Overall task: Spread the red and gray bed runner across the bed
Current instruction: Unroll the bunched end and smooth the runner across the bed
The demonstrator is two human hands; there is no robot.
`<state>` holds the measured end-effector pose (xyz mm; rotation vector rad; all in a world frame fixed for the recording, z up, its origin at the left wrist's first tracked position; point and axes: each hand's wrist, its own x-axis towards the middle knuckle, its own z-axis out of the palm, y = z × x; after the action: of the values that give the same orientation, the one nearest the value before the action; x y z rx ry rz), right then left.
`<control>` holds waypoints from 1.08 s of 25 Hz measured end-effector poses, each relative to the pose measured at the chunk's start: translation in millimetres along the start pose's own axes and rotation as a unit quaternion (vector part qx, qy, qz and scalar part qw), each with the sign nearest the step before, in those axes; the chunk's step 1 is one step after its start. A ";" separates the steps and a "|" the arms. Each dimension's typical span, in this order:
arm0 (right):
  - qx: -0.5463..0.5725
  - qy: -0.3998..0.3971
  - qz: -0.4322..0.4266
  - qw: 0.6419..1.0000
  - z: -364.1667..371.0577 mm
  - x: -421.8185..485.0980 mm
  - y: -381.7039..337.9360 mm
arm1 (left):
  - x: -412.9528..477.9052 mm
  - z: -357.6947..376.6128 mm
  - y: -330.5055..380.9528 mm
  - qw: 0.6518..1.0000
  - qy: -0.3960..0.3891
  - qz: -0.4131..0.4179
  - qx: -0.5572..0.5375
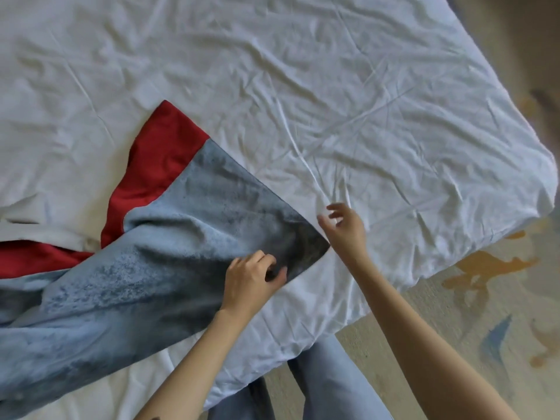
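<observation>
The red and gray bed runner (169, 237) lies bunched and twisted across the near left part of the bed (333, 101), its gray side up and red bands showing at the left. My left hand (251, 280) pinches the runner's edge close to its dark pointed corner. Just right of that corner, my right hand (344, 227) hovers over the white sheet with fingers spread and relaxed, holding nothing.
The white sheet is wrinkled all over. The bed's corner (542, 189) lies at the right, and its near edge runs diagonally toward my legs in light jeans (321, 383). A patterned beige carpet (485, 313) covers the floor on the right.
</observation>
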<state>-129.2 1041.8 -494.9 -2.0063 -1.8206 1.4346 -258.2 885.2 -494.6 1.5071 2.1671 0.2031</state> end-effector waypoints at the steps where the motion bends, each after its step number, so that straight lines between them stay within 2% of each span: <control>1: -0.034 0.003 -0.048 0.998 -0.7 14.9 -18.9 | 7.1 -9.1 -1.6 0.999 0.045 -0.027 -0.011; 3: -0.085 -0.042 -0.113 0.989 9.6 45.3 -64.6 | 24.7 -26.9 -11.7 0.990 0.113 -0.085 -0.027; 5: -0.149 -0.090 -0.157 0.972 31.7 70.1 -101.8 | 42.5 -39.2 -27.1 0.980 0.144 -0.132 -0.041; 7: -0.219 -0.128 -0.184 0.950 57.7 84.3 -123.3 | 60.0 -45.6 -49.7 0.966 0.135 -0.206 -0.074; 9: -0.264 -0.155 -0.174 0.936 77.5 90.9 -128.0 | 78.5 -51.1 -73.3 0.944 0.114 -0.287 -0.113; 13: -0.315 -0.180 -0.162 0.918 101.7 92.6 -119.1 | 109.5 -57.7 -103.4 0.925 0.050 -0.367 -0.087; 20: -0.231 -0.136 -0.145 0.953 70.7 106.7 -107.6 | 133.5 -51.9 -88.8 0.924 0.030 -0.368 -0.094; 24: -0.196 -0.117 -0.125 0.966 30.8 123.0 -94.0 | 178.1 -52.3 -52.7 0.940 -0.021 -0.327 -0.091; 27: -0.171 -0.099 -0.107 0.974 7.4 134.8 -84.0 | 202.8 -43.8 -23.7 0.948 -0.021 -0.299 -0.103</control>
<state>-215.4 1172.2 -524.5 -1.7717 -2.4316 1.3781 -353.7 1067.9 -527.8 0.6877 2.3703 0.1768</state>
